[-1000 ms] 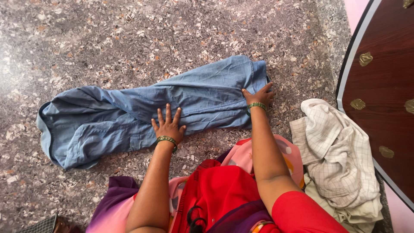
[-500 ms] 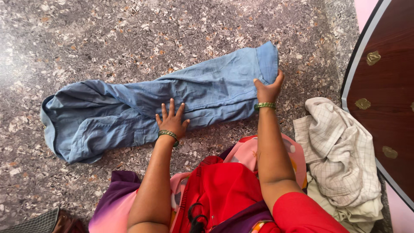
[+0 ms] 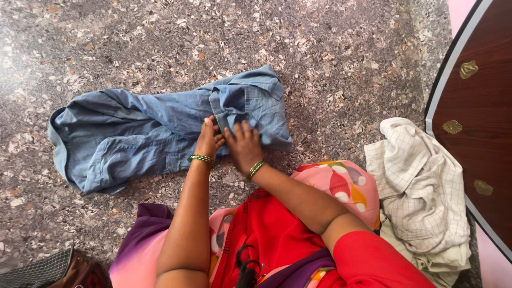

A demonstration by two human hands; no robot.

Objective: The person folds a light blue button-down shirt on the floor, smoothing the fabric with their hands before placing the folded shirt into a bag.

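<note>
A light blue denim shirt (image 3: 128, 133) lies stretched across the speckled stone floor (image 3: 160, 42). Its right end is folded over toward the middle, forming a doubled flap (image 3: 256, 101). My left hand (image 3: 209, 140) rests on the shirt at the fold line, fingers curled into the cloth. My right hand (image 3: 243, 145) lies right beside it, fingers spread flat, pressing down the folded flap. Both wrists wear green bangles.
A crumpled white checked cloth (image 3: 416, 186) lies on the floor at my right. Behind it stands a dark brown wooden panel (image 3: 480, 117) with brass studs. My red and pink garment (image 3: 277, 229) covers my lap. A dark mesh object (image 3: 42, 272) shows at the bottom left.
My right hand lifted the shirt's right end and carried it leftward, folding it over the middle. It now lies beside my left hand, which stayed near the fold.
</note>
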